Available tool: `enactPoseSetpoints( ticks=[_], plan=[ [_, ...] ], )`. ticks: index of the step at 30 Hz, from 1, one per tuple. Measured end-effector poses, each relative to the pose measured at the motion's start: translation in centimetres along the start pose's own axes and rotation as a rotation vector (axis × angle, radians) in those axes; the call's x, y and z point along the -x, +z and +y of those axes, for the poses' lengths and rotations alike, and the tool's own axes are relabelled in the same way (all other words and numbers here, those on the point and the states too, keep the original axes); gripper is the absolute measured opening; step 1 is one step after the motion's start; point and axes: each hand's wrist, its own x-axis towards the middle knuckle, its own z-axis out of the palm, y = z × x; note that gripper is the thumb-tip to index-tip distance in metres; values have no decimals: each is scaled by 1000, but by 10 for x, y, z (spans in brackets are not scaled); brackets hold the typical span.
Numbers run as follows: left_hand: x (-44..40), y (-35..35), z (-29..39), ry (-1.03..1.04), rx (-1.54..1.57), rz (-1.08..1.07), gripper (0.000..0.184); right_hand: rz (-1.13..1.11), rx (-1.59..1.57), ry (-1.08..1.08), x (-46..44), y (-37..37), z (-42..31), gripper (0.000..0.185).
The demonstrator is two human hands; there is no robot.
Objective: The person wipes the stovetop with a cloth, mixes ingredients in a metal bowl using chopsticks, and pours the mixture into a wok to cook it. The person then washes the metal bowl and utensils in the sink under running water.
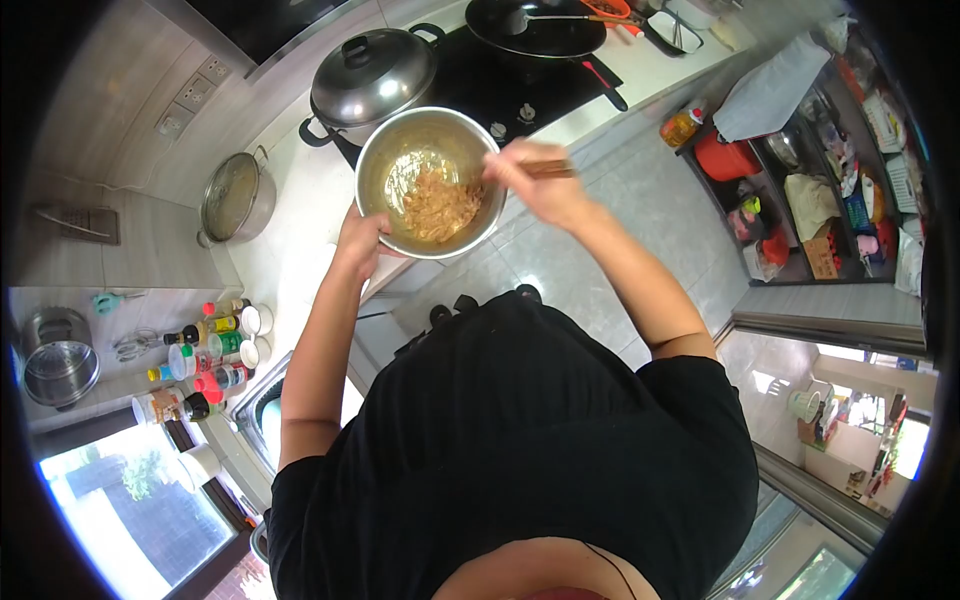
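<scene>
A steel mixing bowl (375, 180) is tilted toward me in front of the stove. In it lies a shredded, light brown, wet-looking food (440, 208), gathered toward the near right side. My left hand (362, 243) grips the bowl's near left rim, thumb over the edge. My right hand (545, 190), slightly blurred, is closed around brown chopsticks (550, 169) at the bowl's right rim. Their tips cannot be made out.
A lidded pot (375, 75) and a black wok (540, 38) with a spatula stand on the cooktop (470, 85). A steel pot (238, 197) sits in the left counter corner. Several seasoning bottles (220, 345) stand near the sink (260, 410). Shelves (800, 190) line the right.
</scene>
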Motion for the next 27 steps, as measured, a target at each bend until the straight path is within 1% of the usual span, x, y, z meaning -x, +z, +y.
enactPoseSetpoints(
  ticks=[2,3,5,6,7,9,12,15,16,19,20,21,22,23,24,25,27],
  plan=[
    [5,6,4,23,32,42,59,92,6,12,-11,-17,-11,24],
    [4,6,3,20,58,29,62,83,-34,104,-13,-21,-8,27],
    [-5,6,5,12,109,4,66,-2,19,276,-13,-29,-7,33],
    [-6,7,7,12,113,4,64,24,29,204,-9,-34,3,35],
    [-6,8,10,11,124,6,64,112,-85,248,-6,-36,3,36],
    [-4,13,16,10,155,4,63,160,-365,286,-2,-42,5,36],
    [-10,12,15,31,129,16,59,59,-40,272,0,-44,3,35],
    [-5,18,20,32,129,37,60,146,-287,315,3,-43,11,32],
    [-4,19,20,39,127,39,60,124,-247,309,4,-43,12,31],
    [-5,20,20,46,120,29,62,93,-198,389,6,-43,18,30],
    [-7,21,19,40,124,21,63,183,-306,369,7,-45,23,30],
    [-9,23,19,35,130,13,65,206,-352,369,7,-50,27,30],
    [-9,26,19,64,139,34,60,229,-400,373,10,-54,28,30],
    [-12,27,18,56,140,36,59,255,-449,375,11,-59,31,30],
    [-15,27,18,47,138,38,59,169,-305,409,14,-64,39,31],
    [-17,30,19,37,134,39,59,202,-354,419,17,-67,43,31],
    [-15,41,22,87,129,42,56,273,-438,418,20,-76,45,31]
  ],
)
